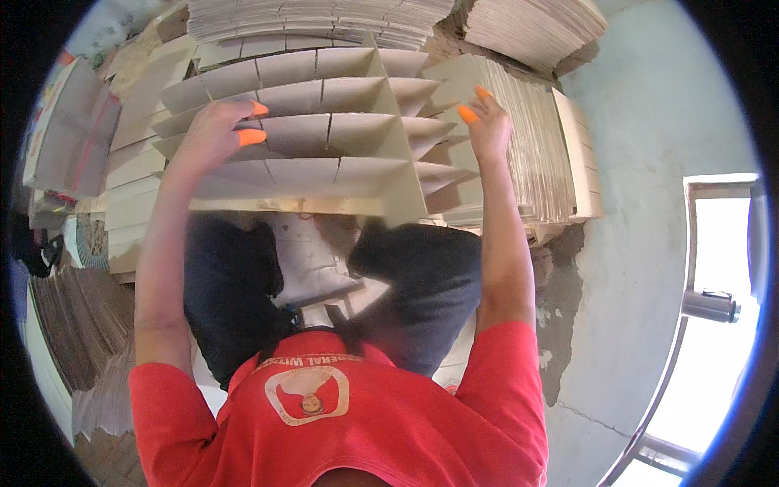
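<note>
A cardboard divider grid [324, 138] of interlocked beige strips lies in front of me, above my knees. My left hand [215, 134] rests on its left part, fingers curled over a strip, with orange caps on two fingertips. My right hand [487, 122] is at the grid's right edge, fingers spread and orange-capped, touching the strip ends beside a stack of cardboard sheets [535, 154]. Neither hand visibly grips anything.
Piles of flat cardboard [324, 20] stand at the back, with another pile [535, 28] at the back right and more strips [134, 170] at the left. A pale wall [657, 105] and a door frame [714, 243] are at the right. My dark trousers and red shirt fill the lower middle.
</note>
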{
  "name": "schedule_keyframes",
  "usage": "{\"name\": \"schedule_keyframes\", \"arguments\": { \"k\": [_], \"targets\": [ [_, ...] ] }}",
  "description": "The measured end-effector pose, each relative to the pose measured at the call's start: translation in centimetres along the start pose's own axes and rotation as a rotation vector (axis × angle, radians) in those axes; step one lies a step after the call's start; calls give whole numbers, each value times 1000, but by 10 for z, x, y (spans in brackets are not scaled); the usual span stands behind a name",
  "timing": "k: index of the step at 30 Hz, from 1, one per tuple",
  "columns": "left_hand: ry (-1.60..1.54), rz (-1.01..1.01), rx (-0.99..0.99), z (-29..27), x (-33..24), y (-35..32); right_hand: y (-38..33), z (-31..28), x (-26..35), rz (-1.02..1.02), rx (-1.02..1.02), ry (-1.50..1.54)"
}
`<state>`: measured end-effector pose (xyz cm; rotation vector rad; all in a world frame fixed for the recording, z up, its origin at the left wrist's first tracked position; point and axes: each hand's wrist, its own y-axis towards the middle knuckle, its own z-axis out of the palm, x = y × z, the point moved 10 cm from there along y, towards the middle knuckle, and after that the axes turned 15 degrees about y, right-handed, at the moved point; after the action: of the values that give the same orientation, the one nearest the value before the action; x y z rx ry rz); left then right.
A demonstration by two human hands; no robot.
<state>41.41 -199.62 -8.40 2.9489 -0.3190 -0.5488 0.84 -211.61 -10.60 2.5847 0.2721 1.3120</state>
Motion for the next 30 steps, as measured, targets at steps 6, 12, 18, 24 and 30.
{"name": "schedule_keyframes", "arguments": {
  "k": [6, 12, 18, 24, 30],
  "targets": [
    [185, 44, -304, -31, -14, -19, -81, -34, 0, 91, -12, -959],
    [174, 133, -510, -50, -53, -41, -78, -87, -19, 61, -209, -707],
    [83, 137, -402, -45, -62, -54, -81, -148, 19, -110, -525, -376],
    [6, 141, -220, 7, -54, -44, -76, -178, 69, -240, -487, -445],
    [36, 122, -175, 8, -55, -44, -81, -170, 213, -264, -306, 72]
  ]
}}
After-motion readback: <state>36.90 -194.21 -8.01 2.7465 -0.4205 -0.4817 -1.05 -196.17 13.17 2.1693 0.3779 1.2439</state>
